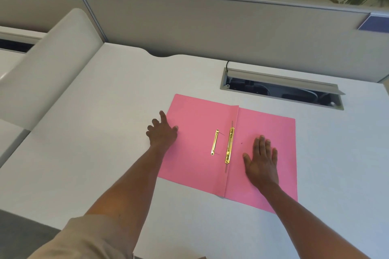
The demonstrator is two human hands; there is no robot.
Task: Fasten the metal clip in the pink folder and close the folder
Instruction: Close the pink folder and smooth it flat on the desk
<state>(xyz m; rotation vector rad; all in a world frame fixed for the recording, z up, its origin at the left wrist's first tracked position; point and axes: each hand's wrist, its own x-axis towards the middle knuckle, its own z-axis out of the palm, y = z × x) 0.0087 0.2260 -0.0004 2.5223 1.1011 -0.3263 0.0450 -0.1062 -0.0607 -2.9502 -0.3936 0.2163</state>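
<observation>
pink folder (200,145) open on desk (105,111) | loose clip bar (215,142) | left hand (162,132), right hand (262,162) fingers spread, empty

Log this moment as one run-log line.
folder: open flat on desk | loose clip bar: on left flap | left hand: at left edge | right hand: flat on right flap

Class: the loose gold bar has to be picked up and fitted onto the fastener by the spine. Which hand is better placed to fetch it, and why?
Probably the left hand: it sits at the pink folder's left edge, on the same flap as the loose gold bar. The right hand lies flat on the other flap, steadying it, across the fastener.
</observation>
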